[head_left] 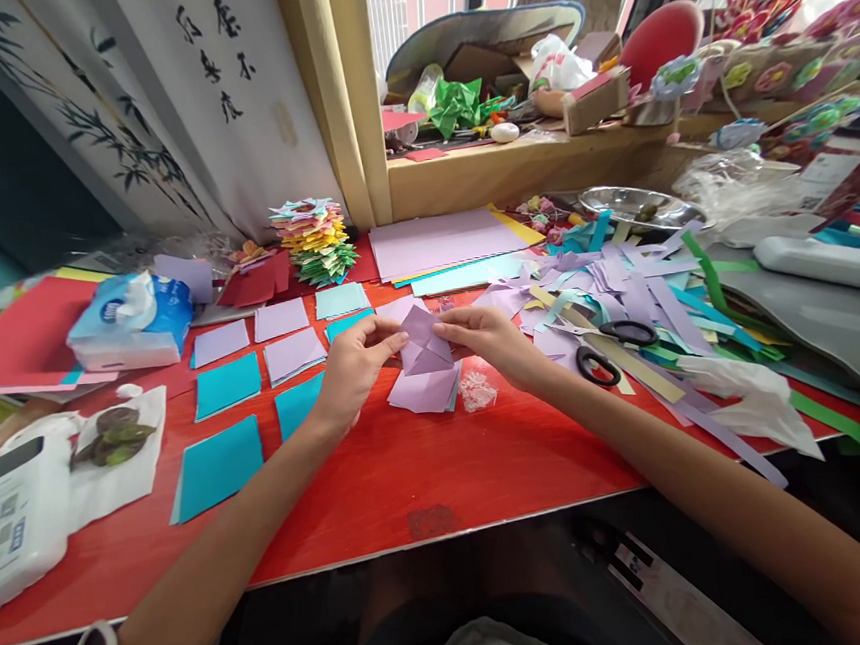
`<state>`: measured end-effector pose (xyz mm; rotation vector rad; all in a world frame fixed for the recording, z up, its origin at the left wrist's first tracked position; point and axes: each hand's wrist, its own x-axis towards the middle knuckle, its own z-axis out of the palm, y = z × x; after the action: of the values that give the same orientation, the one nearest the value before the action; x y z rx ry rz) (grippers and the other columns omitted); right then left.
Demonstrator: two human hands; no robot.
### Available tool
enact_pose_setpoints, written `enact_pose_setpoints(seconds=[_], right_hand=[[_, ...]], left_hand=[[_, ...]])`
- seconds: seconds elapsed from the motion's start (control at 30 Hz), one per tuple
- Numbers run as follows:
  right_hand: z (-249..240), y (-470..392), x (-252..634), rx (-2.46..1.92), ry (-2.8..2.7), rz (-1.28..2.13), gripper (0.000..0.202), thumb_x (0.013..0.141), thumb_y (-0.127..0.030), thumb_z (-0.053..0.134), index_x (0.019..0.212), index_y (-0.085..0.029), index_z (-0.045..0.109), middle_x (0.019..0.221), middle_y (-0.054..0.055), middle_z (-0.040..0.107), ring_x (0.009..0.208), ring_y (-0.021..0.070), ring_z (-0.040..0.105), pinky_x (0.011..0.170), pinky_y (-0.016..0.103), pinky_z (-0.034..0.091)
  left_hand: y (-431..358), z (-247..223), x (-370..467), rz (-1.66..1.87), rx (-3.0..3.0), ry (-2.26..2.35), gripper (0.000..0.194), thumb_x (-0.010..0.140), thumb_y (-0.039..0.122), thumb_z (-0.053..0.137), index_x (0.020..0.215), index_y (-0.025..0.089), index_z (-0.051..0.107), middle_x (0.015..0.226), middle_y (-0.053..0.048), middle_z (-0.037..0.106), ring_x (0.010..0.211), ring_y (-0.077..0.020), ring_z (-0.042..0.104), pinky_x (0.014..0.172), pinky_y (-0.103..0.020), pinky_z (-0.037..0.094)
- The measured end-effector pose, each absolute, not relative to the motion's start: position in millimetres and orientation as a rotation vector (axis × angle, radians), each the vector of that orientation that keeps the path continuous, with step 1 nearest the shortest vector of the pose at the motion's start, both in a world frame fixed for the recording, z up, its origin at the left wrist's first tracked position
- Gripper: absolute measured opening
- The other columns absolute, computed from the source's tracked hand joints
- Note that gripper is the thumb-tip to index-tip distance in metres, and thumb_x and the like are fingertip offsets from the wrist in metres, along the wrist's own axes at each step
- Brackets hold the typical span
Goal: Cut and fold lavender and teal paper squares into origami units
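Observation:
Between my two hands a partly folded sheet of purple origami paper point(426, 348) is held up above the red table point(444, 482); creases cross its face. My left hand point(358, 364) pinches its left corner between thumb and fingers. On the opposite side, my right hand point(493, 342) pinches the right corner the same way. Just below the held sheet lies a small stack of purple squares point(425, 393). To the left, stacks of teal paper squares point(221, 469) and purple paper squares point(293, 354) sit in rows.
Black-handled scissors point(597, 366) lie among purple paper strips point(638, 294) on the right. A tissue pack point(129, 324) stands at the left, near a white device point(15, 529). Larger purple sheets point(445, 246) and a tower of folded paper pieces point(314, 242) are at the back.

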<state>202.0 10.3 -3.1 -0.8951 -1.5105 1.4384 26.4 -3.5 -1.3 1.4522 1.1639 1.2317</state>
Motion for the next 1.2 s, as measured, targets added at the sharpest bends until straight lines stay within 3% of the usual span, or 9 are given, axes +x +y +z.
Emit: enact_pose_setpoints(seconds=[0.23,0.57,0.83,1.03,1.2], right_hand=[[-6.6,13.2,202.7,-0.851,-1.450,1.363,0.023,0.077,-0.028,0.059,0.096,-0.018,0.066,0.083,0.003,0.067,0.070,0.0114,0.059,0.067,0.028,0.050],[-2.3,9.4,202.4,-0.864,-1.471,1.276,0.017,0.077,-0.020,0.056,0.086,-0.019,0.071,0.085,0.002,0.068,0.073,0.0100,0.058,0.069,0.024,0.048],[-0.4,6.7,201.7,-0.876,-1.576,1.221,0.020,0.077,-0.020,0.054,0.087,-0.017,0.071,0.085,0.002,0.067,0.075,0.0114,0.059,0.068,0.025,0.047],[-4.4,8.3,201.3,-0.867,-1.597,1.257,0.018,0.077,-0.026,0.055,0.085,-0.015,0.067,0.083,0.003,0.064,0.073,0.0111,0.056,0.065,0.024,0.044],[-11.4,11.0,201.6,-0.853,-1.662,1.189,0.026,0.079,-0.025,0.055,0.103,-0.017,0.060,0.060,-0.004,0.053,0.056,0.0079,0.045,0.053,0.022,0.036]], left_hand=[[-3.6,-0.8,26.3,1.262,1.392,1.075,0.023,0.070,0.028,0.065,0.091,0.018,0.067,0.072,0.000,0.063,0.067,-0.0118,0.058,0.062,-0.023,0.049],[-4.1,-1.6,25.7,1.201,1.322,1.011,0.019,0.073,0.027,0.061,0.087,0.016,0.066,0.084,-0.003,0.062,0.071,-0.0118,0.056,0.062,-0.024,0.050],[-4.2,-0.8,27.1,1.172,1.386,1.044,0.017,0.070,0.030,0.066,0.075,0.015,0.059,0.072,0.000,0.056,0.065,-0.0107,0.053,0.054,-0.021,0.047],[-3.7,-2.0,25.5,1.115,1.480,1.102,0.022,0.072,0.031,0.064,0.087,0.016,0.059,0.068,0.000,0.055,0.057,-0.0092,0.050,0.048,-0.020,0.043],[-3.8,-3.2,24.7,1.014,1.543,1.125,0.022,0.075,0.033,0.061,0.088,0.015,0.063,0.067,0.000,0.056,0.047,-0.0051,0.042,0.044,-0.019,0.036]])
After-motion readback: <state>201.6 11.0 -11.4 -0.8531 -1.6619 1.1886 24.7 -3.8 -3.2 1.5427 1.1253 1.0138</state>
